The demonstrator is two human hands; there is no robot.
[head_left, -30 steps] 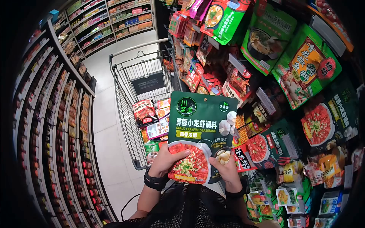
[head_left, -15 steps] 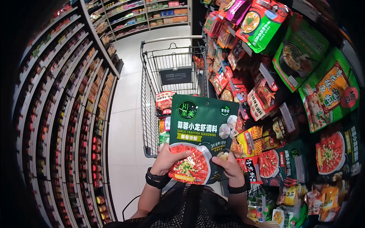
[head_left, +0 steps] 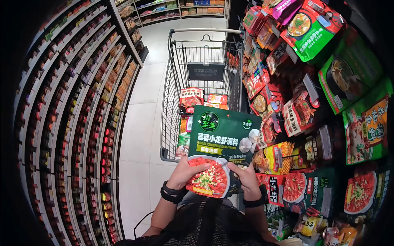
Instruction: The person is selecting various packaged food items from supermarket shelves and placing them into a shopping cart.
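Nearest the camera is a black mesh garment [head_left: 205, 223], with both forearms rising out of it, each with a black wristband.

The left hand [head_left: 185, 174] is closed on the lower left corner of the garlic crayfish seasoning pouch [head_left: 225, 135], thumb across the printed front and fingers behind. The right hand [head_left: 245, 180] is closed on the lower right corner in the same way. The pouch is held upright at chest level, front panel to the camera, just on the near side of the shopping cart [head_left: 172, 102].

Handling, as judged: a flat, glossy, flexible sachet, light and soft, likely slippery at the film surface and prone to flop if held by one corner. The sealed bottom corners or side seams give the firmest purchase. Nothing about it looks fragile, though a hard squeeze could stress the seals.

The cart stands ahead with red packets [head_left: 191, 98] and other goods in its basket. A rack of hanging seasoning pouches [head_left: 295, 110] lies close on the right. Shelves of jars and bottles [head_left: 82, 123] run along the left, across pale floor [head_left: 139, 131].

Against the frame one second earlier, the grip is unchanged and the pouch sits slightly lower. The view has swung, so the cart now appears more squarely ahead and the right-hand rack is crowded towards the edge.
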